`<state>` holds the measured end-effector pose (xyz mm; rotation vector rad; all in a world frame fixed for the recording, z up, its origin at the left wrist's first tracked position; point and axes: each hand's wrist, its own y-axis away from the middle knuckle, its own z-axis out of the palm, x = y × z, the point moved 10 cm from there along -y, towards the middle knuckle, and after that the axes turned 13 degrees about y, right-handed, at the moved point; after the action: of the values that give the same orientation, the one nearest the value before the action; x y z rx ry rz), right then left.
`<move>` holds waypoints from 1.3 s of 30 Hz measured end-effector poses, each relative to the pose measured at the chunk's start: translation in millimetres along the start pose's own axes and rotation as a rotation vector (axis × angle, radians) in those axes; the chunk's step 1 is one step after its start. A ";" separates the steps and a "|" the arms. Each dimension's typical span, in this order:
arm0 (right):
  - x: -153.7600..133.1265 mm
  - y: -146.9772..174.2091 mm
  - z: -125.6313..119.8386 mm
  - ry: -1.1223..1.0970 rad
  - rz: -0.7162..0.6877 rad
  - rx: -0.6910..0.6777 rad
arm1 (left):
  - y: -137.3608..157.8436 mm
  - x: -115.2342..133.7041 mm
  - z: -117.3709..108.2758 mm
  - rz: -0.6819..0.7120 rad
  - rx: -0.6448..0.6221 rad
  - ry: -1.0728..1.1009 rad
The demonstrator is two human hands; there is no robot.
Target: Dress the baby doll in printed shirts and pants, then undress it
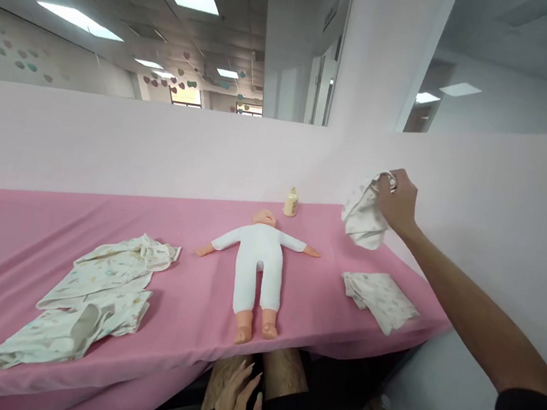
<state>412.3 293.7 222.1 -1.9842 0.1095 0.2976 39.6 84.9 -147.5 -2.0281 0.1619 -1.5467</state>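
Note:
My right hand [399, 200] is raised over the right end of the table, its fingers closed on a bunched white baby garment [366, 218] with a faint print; its exact kind is unclear. Beneath it lies a folded printed cloth [382, 300]. Low in front of me, my left hand [239, 406] rests by my legs, fingers stretched out and holding nothing. A baby doll [260, 257] in a white bodysuit lies on its back mid-table, arms spread, feet toward me. To its left are spread-out printed baby clothes [103, 277].
A pink cloth [185, 301] covers the table and hangs over its front edge. Behind the doll's head stands a cream-coloured bottle [290, 203]. White walls [160, 150] with glass panes close off the back and right.

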 end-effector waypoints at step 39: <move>-136.9 205.9 -105.8 -0.973 0.198 -1.071 | -109.2 127.2 -159.4 -0.221 0.419 0.955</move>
<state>253.7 103.5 117.3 -2.5860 -0.5959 1.6782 -91.9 62.1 41.4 -0.8957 -0.0325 -2.3417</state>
